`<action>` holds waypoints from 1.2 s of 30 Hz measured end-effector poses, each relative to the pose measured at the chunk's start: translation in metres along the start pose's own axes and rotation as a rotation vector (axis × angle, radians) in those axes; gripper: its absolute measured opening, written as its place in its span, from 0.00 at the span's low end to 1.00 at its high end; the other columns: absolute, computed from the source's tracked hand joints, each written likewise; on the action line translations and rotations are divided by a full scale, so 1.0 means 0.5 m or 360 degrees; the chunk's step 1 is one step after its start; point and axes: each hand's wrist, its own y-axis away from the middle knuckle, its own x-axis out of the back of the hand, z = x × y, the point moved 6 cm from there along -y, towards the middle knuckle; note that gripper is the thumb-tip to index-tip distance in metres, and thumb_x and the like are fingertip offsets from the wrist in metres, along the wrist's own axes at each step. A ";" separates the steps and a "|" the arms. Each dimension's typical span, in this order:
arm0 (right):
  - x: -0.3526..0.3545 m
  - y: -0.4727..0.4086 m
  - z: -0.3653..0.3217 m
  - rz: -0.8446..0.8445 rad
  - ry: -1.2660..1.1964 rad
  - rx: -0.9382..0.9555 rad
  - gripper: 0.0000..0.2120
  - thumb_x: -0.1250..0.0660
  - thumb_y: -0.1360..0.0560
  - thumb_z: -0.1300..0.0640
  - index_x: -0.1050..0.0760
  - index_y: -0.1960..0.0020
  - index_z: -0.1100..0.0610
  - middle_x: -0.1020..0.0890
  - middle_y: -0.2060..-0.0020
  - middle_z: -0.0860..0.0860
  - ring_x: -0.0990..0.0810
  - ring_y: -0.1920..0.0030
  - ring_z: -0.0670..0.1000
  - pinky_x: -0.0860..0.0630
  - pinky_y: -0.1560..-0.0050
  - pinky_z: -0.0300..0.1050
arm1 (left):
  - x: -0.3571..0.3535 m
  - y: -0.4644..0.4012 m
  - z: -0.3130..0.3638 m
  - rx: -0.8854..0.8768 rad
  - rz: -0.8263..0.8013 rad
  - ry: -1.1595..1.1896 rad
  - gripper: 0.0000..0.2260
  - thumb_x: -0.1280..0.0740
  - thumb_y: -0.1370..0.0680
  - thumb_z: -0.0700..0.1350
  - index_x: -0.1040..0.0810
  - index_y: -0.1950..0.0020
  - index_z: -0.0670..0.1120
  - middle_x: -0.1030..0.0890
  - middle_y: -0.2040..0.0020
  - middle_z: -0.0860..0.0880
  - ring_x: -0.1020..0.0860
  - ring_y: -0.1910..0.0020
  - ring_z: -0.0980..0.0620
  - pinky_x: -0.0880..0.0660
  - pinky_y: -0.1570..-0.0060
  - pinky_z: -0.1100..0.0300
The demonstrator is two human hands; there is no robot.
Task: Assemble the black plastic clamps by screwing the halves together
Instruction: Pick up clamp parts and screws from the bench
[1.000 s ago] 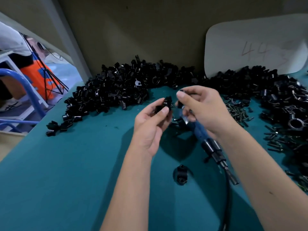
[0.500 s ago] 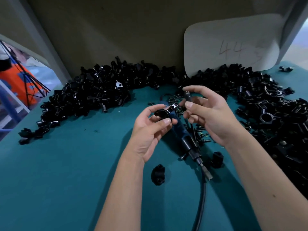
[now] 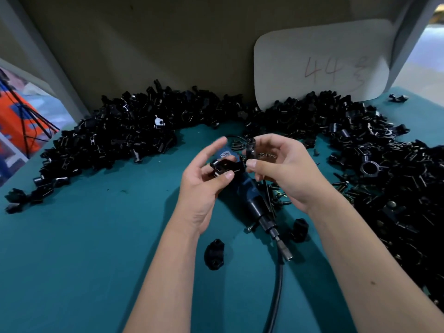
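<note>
Item: clamp assembly, one unit in hand, centre of frame.

Left hand (image 3: 204,186): fingers curled, thumb and fingertips pinching a black clamp half (image 3: 224,166).

Right hand (image 3: 286,171): thumb and forefinger pinching a small dark part (image 3: 251,146) held upright, just beside the clamp half; whether it was a screw or a second half could not be told.

Powered screwdriver (image 3: 254,203): lay untouched on the teal table (image 3: 84,248), below the hands.

Stock: unassembled pieces heaped across the upper left (image 3: 115,135) and along the right (image 3: 396,179); loose screws (image 3: 278,195) below the right hand.

Two clamp pieces (image 3: 215,254) (image 3: 299,230) lay apart at lower centre, possibly finished. Judged early: the held parts were not yet joined, and most stock remained.
</note>
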 end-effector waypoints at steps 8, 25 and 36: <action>-0.009 0.005 0.006 -0.0109 -0.0023 -0.0106 0.13 0.24 0.27 0.69 0.21 0.46 0.59 0.16 0.63 0.50 0.16 0.62 0.53 0.21 0.62 0.41 | -0.011 -0.006 -0.003 0.0016 0.0099 0.0202 0.16 0.35 0.21 0.27 0.19 0.42 0.46 0.15 0.47 0.44 0.17 0.49 0.50 0.20 0.48 0.60; -0.001 0.000 -0.001 -0.0008 0.0011 0.0113 0.17 0.24 0.27 0.71 0.16 0.45 0.54 0.13 0.53 0.51 0.16 0.58 0.49 0.21 0.60 0.40 | -0.009 -0.007 -0.006 0.0080 0.0256 0.0232 0.14 0.28 0.23 0.40 0.16 0.38 0.47 0.14 0.50 0.46 0.17 0.57 0.54 0.20 0.56 0.64; 0.008 -0.003 -0.003 -0.0028 0.0144 0.0160 0.18 0.24 0.26 0.69 0.14 0.43 0.50 0.12 0.51 0.53 0.19 0.60 0.51 0.21 0.59 0.42 | -0.008 -0.005 -0.004 0.0041 0.0099 0.0055 0.16 0.35 0.18 0.32 0.12 0.45 0.51 0.14 0.49 0.46 0.17 0.53 0.52 0.20 0.54 0.61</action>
